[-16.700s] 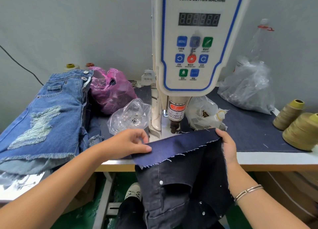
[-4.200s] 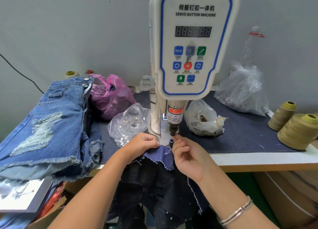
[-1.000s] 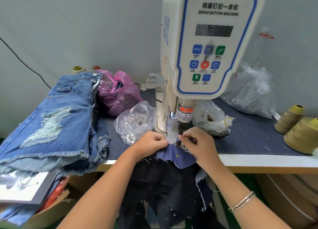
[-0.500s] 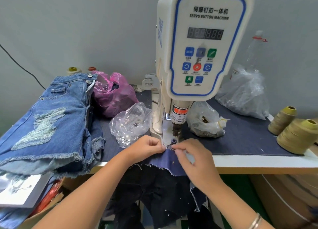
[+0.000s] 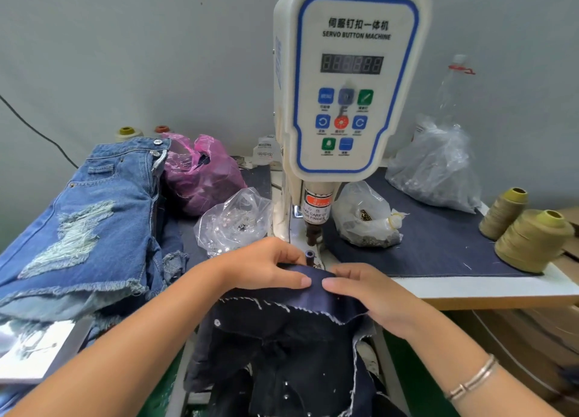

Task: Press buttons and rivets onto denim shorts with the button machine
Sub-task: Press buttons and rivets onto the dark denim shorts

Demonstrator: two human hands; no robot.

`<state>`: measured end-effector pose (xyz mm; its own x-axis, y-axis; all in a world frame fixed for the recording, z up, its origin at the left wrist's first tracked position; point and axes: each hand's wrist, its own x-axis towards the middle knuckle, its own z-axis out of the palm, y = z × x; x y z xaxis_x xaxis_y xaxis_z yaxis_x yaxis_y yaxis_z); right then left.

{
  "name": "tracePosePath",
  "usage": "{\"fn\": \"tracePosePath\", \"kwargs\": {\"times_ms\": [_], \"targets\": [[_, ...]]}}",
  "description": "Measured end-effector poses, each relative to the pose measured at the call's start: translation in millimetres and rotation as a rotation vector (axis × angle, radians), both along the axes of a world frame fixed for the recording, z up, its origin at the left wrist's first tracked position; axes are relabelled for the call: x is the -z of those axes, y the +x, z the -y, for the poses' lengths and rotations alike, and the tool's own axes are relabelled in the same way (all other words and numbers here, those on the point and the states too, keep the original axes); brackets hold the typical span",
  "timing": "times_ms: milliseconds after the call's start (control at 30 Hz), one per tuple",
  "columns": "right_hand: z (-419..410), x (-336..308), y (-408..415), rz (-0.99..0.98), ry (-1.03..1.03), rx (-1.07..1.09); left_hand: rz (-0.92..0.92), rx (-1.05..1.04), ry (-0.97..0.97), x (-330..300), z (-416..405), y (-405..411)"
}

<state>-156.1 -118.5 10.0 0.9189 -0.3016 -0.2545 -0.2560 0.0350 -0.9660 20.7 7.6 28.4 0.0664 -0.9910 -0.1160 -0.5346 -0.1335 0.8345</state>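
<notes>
While both hands hold it flat, dark denim shorts (image 5: 313,294) lie just before the button machine (image 5: 347,81) die (image 5: 310,255); left hand (image 5: 266,267) and right hand (image 5: 372,294) fingers pinch the fabric edge, likely for alignment.

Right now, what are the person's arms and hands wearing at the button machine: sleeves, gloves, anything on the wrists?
Both forearms are bare, with no sleeves in view and no gloves. The left hand shows no jewellery. The right hand has a thin silver metal bangle on its wrist, a double band. No rings are visible, and the nails are short and unpainted.
</notes>
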Motion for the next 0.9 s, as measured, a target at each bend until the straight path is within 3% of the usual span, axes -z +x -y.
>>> {"fn": "tracePosePath", "kwargs": {"times_ms": [133,300,667,900], "targets": [[17.2,2.4,-4.4,0.066,0.193,0.159,0.116,-0.068,0.05,9.2,-5.8,19.1],[33.0,12.1,-9.0,0.105,0.222,0.203,0.033,-0.126,0.067,26.2,-14.7,33.1],[58.7,25.7,-0.2,0.12,0.124,0.232,-0.616,-0.261,-0.079,42.9,-1.2,27.2],[89.1,34.4,-5.4,0.134,0.11,0.33,-0.68,-0.283,-0.018,54.2,5.4,30.7]]}}
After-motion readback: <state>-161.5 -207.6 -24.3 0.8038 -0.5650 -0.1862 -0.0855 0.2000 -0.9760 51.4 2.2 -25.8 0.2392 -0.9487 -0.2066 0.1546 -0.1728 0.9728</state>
